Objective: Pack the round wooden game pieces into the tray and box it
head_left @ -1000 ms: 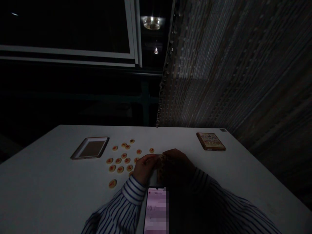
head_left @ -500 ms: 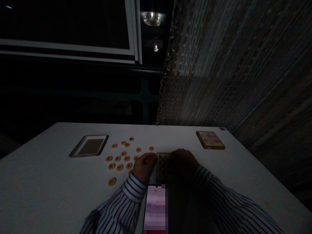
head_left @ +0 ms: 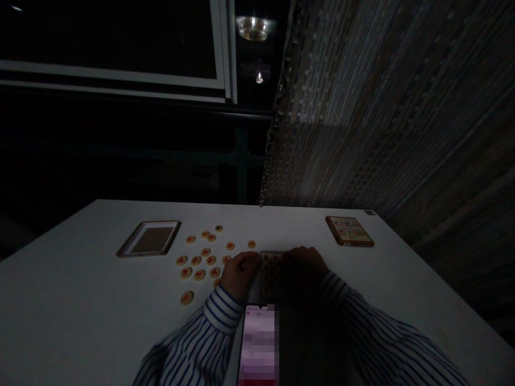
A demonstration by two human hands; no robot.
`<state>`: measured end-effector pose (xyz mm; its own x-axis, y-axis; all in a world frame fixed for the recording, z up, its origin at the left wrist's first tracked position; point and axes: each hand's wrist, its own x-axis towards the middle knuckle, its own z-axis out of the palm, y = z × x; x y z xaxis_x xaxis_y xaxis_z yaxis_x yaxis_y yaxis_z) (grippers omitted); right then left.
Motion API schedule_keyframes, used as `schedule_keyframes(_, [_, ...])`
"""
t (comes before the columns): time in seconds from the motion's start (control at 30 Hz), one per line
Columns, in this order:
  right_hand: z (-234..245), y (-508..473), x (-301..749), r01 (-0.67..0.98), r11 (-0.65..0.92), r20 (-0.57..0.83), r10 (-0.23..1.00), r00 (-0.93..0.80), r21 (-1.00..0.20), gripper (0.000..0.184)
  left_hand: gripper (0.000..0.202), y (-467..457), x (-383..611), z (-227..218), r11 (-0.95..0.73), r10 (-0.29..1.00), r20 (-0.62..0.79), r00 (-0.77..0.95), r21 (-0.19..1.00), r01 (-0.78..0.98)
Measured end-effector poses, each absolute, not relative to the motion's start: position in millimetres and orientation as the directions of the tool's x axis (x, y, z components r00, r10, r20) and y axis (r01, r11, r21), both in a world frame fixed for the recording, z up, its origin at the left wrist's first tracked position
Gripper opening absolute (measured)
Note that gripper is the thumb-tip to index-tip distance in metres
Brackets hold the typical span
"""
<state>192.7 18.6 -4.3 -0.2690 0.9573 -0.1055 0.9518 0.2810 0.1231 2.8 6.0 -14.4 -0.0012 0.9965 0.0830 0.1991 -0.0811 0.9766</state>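
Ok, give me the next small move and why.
Perhaps move the left hand to a round, tan, red-marked piece: several lie loose beside that hand on the white table, while the grey-rimmed rectangular box partly under the right hand holds others.

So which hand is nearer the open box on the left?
Left. The left hand is to the right of the open box, beyond most of the loose discs; the right hand is farther right, at the case of discs.

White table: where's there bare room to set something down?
Front left, between open box, left sleeve and left table edge; also right, between closed box, right sleeve and right edge. Mid-table is crowded: loose discs, left hand, packed discs, right hand, phone.
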Motion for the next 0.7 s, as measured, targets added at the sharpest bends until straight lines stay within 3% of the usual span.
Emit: schedule_keyframes(0.7, [9, 16, 193, 0.951, 0.282, -0.068, 0.959, -0.276, 0.125, 0.022, 0.023, 4, 1, -13, -0.046, 0.999, 0.046, 0.009, 0.989, 0.14])
